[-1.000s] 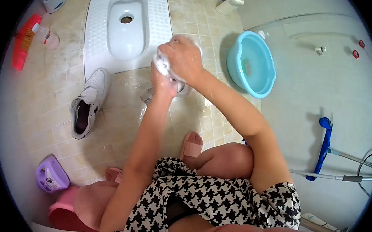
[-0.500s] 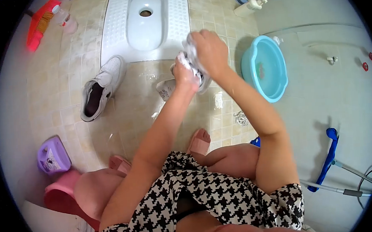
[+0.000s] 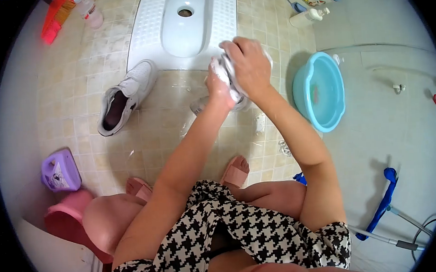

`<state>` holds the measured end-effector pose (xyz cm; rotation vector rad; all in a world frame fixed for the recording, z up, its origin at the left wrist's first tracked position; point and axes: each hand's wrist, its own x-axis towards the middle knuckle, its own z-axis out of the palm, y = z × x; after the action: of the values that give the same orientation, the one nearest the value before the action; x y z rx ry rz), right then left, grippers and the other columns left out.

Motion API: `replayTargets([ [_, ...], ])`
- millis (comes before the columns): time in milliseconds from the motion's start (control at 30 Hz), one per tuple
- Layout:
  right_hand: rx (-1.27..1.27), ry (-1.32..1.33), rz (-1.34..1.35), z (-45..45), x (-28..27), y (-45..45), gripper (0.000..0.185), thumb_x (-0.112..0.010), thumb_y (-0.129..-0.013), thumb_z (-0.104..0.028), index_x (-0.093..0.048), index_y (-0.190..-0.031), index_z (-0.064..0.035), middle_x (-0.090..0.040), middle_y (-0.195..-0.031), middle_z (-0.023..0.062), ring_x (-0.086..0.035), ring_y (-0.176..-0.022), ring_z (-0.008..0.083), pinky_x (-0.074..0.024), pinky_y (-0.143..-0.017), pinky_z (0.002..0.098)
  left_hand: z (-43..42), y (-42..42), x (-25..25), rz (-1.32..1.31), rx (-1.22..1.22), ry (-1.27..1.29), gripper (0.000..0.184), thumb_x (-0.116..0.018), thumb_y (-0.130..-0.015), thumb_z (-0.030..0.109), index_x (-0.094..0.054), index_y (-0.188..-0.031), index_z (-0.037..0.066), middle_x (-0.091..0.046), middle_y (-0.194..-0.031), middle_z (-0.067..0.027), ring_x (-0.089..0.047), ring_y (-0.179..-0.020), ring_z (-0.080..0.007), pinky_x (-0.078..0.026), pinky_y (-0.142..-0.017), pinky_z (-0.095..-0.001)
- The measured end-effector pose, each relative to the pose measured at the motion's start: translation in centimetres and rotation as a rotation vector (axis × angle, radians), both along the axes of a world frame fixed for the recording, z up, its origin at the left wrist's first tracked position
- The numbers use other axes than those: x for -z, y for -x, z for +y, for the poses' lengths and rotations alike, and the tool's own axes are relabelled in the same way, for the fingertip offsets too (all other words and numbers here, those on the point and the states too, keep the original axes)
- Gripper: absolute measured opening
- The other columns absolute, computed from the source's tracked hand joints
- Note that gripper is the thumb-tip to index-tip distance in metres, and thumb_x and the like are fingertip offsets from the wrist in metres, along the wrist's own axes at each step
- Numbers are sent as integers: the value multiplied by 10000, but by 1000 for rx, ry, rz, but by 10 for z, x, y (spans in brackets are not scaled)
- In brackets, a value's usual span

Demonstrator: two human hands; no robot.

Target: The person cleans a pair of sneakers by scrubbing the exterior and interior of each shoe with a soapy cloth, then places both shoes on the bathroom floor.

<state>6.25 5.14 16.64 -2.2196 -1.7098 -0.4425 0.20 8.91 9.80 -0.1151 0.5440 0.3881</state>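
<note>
My left hand (image 3: 220, 87), streaked with white suds, is closed on a foamy white-and-dark item (image 3: 228, 70), partly hidden by both hands. My right hand (image 3: 252, 69) presses against it from the right, fingers curled, with white foam at its edge; I cannot make out whether a cloth or brush is under it. Just below the hands, a pale grey-white object (image 3: 197, 105) shows on the floor, mostly covered; its kind is unclear. To the left lies a white lace-free sneaker (image 3: 137, 86) with a dark inside.
A blue basin (image 3: 299, 91) holding water stands at right. Ahead is a squat toilet (image 3: 141, 42). White laces (image 3: 284, 148) lie on the wet tiles. At left are a purple jug (image 3: 63, 172) and a pink bucket (image 3: 72, 205); a blue-headed squeegee (image 3: 379, 211) leans right.
The view has shifted slightly, so the surroundings sit a little differently. My right hand has moved a short way down over the foamy item; my left hand keeps its hold.
</note>
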Motion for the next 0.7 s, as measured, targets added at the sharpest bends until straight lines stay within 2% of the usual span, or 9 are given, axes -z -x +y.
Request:
replayTargets([
  [33, 68, 56, 26, 9, -5, -7, 292, -622, -735, -189, -607, -1026, -175, -575, -984, 60, -550, -902, 278, -479, -708, 375, 1, 1, -1, -26, 12, -30, 461, -274, -944, 407, -501, -1193, 92, -558, -1122, -69, -538, -1046, -219, -444, -899, -364],
  [67, 140, 118, 57, 16, -7, -13, 282, -624, -741, -232, -611, -1015, -165, -587, -980, 63, -560, -904, 277, -481, -711, 377, 3, 5, -15, 103, 23, -55, 386, -331, -931, 357, -551, -1113, 97, -587, -1054, -56, -569, -968, -201, -465, -848, -349],
  [200, 399, 208, 172, 27, 3, -49, 347, -611, -771, -368, -614, -1028, -135, -625, -946, 95, -595, -901, 296, -482, -740, 388, 2, -3, 3, 220, -41, -45, 220, -470, -871, 263, -600, -890, 86, -617, -870, -53, -601, -807, -210, -488, -764, -338],
  [300, 536, 83, 419, 28, 8, -48, 389, -593, -789, -417, -616, -1047, -127, -636, -918, 115, -608, -883, 323, -477, -758, 394, 8, 5, 7, 168, -176, -32, 221, -489, -866, 262, -591, -907, 70, -613, -884, -60, -598, -811, -210, -487, -766, -342],
  [333, 508, 72, 421, 20, 13, -46, 417, -599, -800, -384, -580, -1097, -92, -613, -1002, 132, -585, -942, 326, -464, -799, 388, 10, 11, -9, 172, -198, 13, 229, -518, -861, 256, -586, -930, 49, -612, -888, -65, -597, -819, -214, -485, -778, -343],
  [433, 277, -119, 302, -10, 15, -15, 406, -611, -816, -286, -513, -1141, -63, -563, -1052, 145, -545, -991, 308, -444, -838, 370, 9, 31, -30, 99, -170, 65, 219, -539, -860, 243, -584, -939, 44, -611, -892, -68, -595, -826, -218, -483, -785, -347],
  [467, 310, -127, 396, -22, 19, -9, 400, -614, -825, -214, -479, -1165, -52, -535, -1076, 145, -523, -1017, 304, -433, -862, 367, 7, 32, -27, 94, -165, 37, 216, -548, -856, 240, -582, -939, 43, -611, -893, -70, -595, -830, -221, -483, -787, -352],
  [567, 314, -161, 432, -67, 63, -4, 417, -613, -826, -206, -473, -1185, -49, -533, -1070, 158, -518, -1023, 314, -428, -868, 366, 8, 36, -7, 71, -172, -72, 204, -566, -846, 222, -579, -940, 42, -612, -893, -77, -596, -843, -231, -486, -792, -367],
  [700, 266, -20, 637, -82, 53, -12, 428, -619, -820, -159, -467, -1202, -44, -533, -1065, 173, -535, -997, 323, -432, -866, 358, 15, 41, 2, -22, -149, -127, 202, -569, -830, 186, -571, -965, 36, -608, -909, -88, -598, -879, -239, -491, -804, -379],
])
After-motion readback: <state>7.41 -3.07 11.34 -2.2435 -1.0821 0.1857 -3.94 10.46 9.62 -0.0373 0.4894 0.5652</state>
